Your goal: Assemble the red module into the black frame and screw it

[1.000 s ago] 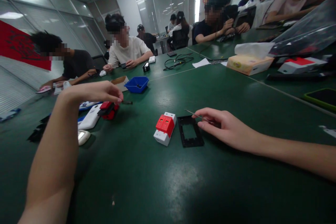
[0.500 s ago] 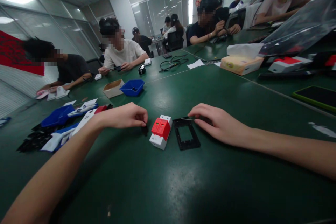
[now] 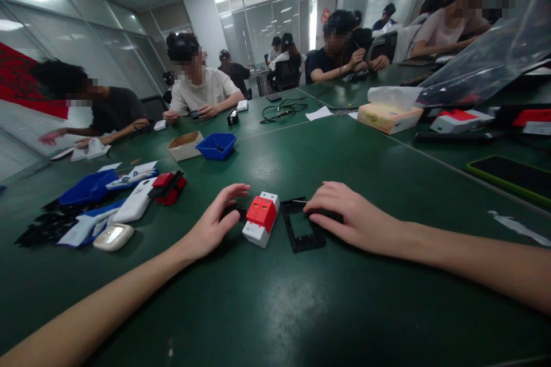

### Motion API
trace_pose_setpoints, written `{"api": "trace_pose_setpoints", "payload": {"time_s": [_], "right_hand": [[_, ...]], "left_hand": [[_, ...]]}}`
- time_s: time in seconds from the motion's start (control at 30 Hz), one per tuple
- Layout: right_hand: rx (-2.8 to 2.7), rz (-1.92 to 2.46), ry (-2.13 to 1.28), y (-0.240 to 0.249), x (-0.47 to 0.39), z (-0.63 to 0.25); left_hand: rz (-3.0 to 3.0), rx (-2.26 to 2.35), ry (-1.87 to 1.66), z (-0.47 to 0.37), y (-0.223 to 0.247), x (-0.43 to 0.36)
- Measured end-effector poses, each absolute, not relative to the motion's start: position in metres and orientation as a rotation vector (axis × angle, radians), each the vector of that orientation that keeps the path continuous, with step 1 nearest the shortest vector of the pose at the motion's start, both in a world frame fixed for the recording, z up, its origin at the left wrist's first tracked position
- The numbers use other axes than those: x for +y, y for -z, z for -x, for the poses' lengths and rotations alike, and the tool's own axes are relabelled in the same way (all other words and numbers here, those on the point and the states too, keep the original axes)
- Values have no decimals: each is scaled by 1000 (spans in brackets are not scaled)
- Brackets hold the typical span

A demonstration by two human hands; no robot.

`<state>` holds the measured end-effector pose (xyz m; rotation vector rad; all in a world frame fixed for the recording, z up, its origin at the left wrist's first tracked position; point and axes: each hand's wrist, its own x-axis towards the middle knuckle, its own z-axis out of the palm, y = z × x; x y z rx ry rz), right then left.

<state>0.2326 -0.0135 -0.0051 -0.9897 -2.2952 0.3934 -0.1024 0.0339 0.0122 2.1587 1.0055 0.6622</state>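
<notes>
A red and white two-pole surge protector or breaker module (image 3: 261, 218) lies on the green table between my hands. Just left of it my left hand (image 3: 210, 223) is open, thumb and fingers apart around a small black part (image 3: 236, 210), partly hidden; I cannot tell whether they touch it. A flat black rectangular frame (image 3: 293, 232) with a window lies right of the module. Over its far right corner my right hand (image 3: 344, 209) pinches a thin, pale metal rod (image 3: 298, 201), whose near end is hidden in the fingers.
At left are a blue bin (image 3: 90, 186), gloves (image 3: 92, 226), a white phone-like case (image 3: 135, 200), a red and black block (image 3: 167, 188) and a cream oval case (image 3: 114, 237). Farther off stand a cardboard box (image 3: 184, 146), another blue bin (image 3: 217, 146) and tissues (image 3: 390, 117). Several people sit around.
My left hand has gone from curled fingers to spread ones, turning and shifting slightly nearer the module. The right hand keeps the rod at the frame. The view has shifted slightly.
</notes>
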Motion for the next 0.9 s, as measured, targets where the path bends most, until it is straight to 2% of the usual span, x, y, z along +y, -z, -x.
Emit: {"api": "trace_pose_setpoints", "payload": {"time_s": [0.2, 0.4, 0.7, 0.9], "right_hand": [[-2333, 1003, -394, 6, -13, -232], [-2403, 1050, -321, 9, -15, -230], [-2472, 1000, -317, 8, -17, -230], [-2470, 952, -357, 7, -21, -230]], "left_hand": [[-2417, 941, -404, 91, -11, 18], [-2420, 918, -545, 83, -7, 8], [-2482, 953, -518, 79, -1, -5], [-2610, 809, -752, 80, 0, -4]]}}
